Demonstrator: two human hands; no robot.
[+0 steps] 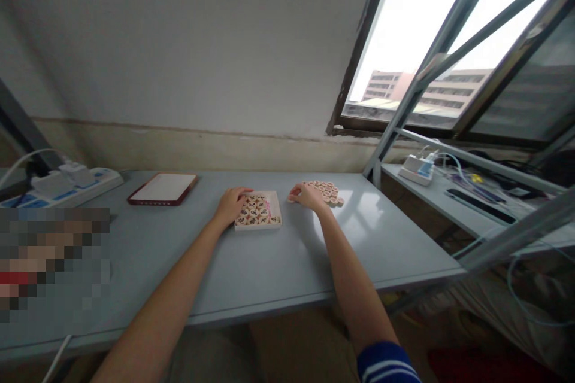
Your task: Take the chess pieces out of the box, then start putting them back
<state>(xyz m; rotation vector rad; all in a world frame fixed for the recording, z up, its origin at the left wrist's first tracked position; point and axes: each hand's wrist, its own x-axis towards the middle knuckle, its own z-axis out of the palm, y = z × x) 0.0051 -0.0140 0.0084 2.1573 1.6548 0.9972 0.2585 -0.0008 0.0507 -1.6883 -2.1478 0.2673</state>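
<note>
A shallow white box (259,227) on the desk holds several round Chinese chess pieces (263,213) in rows, most with dark characters. At its left side is my left hand (231,206), fingers closed along the edge and reaching over the far left corner. To the right of the box, my right hand (308,195) has its thumb and fingertips pinched at a pale Chinese chess piece (293,198), low over the desk. Just behind and beyond that hand lies a cluster of loose chess pieces (330,191), partly hidden by it.
A dark red box lid (164,188) with a pale face lies at the left of the grey desk (265,275). Farther left is a white power strip (96,182) with plugs. Metal bed-frame bars (404,111) rise at the right, before a side table with cables.
</note>
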